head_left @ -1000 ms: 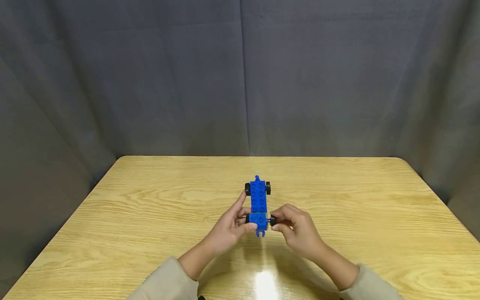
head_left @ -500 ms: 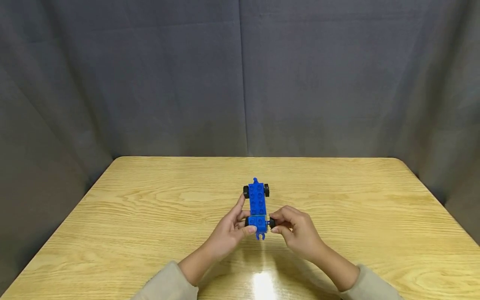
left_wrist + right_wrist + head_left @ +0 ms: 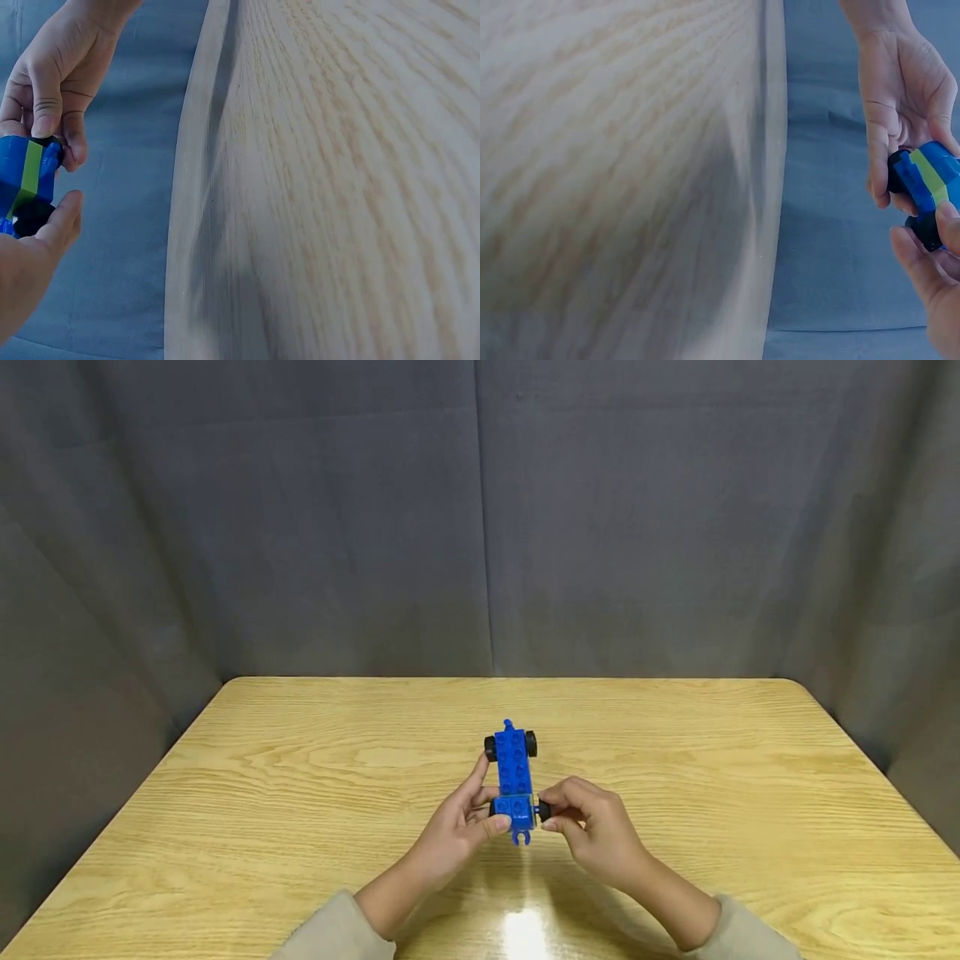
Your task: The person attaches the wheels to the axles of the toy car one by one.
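A blue toy car chassis [image 3: 513, 764] with studs on top and black wheels is held up over the table. My left hand [image 3: 452, 842] grips its near end from the left, with the thumb on top and a finger reaching the far left wheel [image 3: 491, 748]. With thumb and fingertips, my right hand [image 3: 602, 828] pinches the near right wheel [image 3: 545, 810]. A short blue axle shows between that wheel and the body. A lime-green strip [image 3: 931, 177] crosses the chassis in the right wrist view. The near left wheel is mostly hidden by my left hand.
The wooden table [image 3: 300, 793] lies under both hands, its far edge meeting a grey curtain [image 3: 337, 527]. More curtain hangs at both sides. A bright light reflection lies on the tabletop near the front.
The toy car and both hands sit slightly lower in the head view, as does the table edge. The car's far end has shifted a little left. Both holds look the same.
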Available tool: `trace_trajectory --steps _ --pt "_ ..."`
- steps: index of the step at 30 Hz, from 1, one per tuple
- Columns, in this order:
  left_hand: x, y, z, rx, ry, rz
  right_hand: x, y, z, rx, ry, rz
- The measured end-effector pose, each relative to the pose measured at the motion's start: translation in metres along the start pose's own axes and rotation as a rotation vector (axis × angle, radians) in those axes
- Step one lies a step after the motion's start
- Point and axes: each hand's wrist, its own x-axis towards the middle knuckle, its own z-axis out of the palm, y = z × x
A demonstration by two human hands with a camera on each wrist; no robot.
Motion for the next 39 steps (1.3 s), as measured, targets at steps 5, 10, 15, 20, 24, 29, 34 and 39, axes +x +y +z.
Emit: trace_trajectory --steps 5,10,15,20,24,29,34,39 --pt "-0.001 0.0 0.0 -0.009 -0.014 0.012 0.0 0.001 0.001 -0.001 0.004 -0.033" --pt "0.0 0.0 0.0 -0.026 -0.029 0.018 -0.002 0.004 0.002 -0.016 0.019 -0.063" --pt "0.0 -0.001 0.001 -0.037 -0.046 0.011 -0.005 0.003 0.003 -0.025 0.019 -0.102" --pt "0.003 0.002 0.001 0.027 -0.051 0.036 -0.001 0.001 0.003 -0.041 0.023 -0.1" --pt "0.006 0.003 -0.002 0.117 -0.022 0.039 0.002 0.0 0.002 -0.039 0.017 -0.034" --pt "0.008 0.002 -0.002 0.078 -0.05 0.019 -0.001 0.001 -0.001 0.0 -0.063 0.108" --pt "0.009 0.0 -0.003 0.087 -0.066 0.007 -0.004 0.001 -0.005 0.037 -0.156 0.194" --pt "0.013 0.003 -0.007 0.126 -0.088 -0.001 0.001 0.001 -0.011 0.082 -0.165 0.255"
